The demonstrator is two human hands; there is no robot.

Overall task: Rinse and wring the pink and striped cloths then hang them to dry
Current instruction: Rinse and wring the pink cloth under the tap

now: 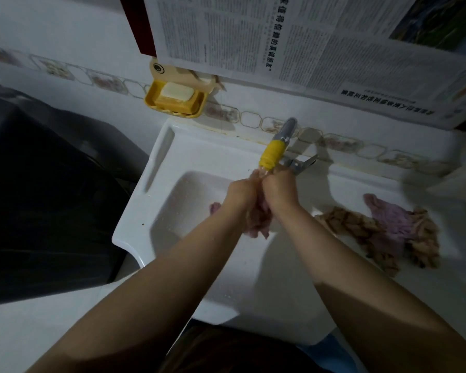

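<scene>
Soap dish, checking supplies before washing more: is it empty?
No, the yellow soap dish on the wall holds a pale bar of soap.

The sink looks like glossy white ceramic, smooth and speckled with water drops. The tap is grey metal with a dull sheen, its spout wrapped in matt yellow plastic. The pink cloth gripped by both hands looks wet, soft and crumpled. On the rim lies a second cloth, rough, nubbly and twisted. The soap dish is shiny yellow plastic. The newspaper is thin matt paper. The wall tiles are smooth and glazed.
</scene>
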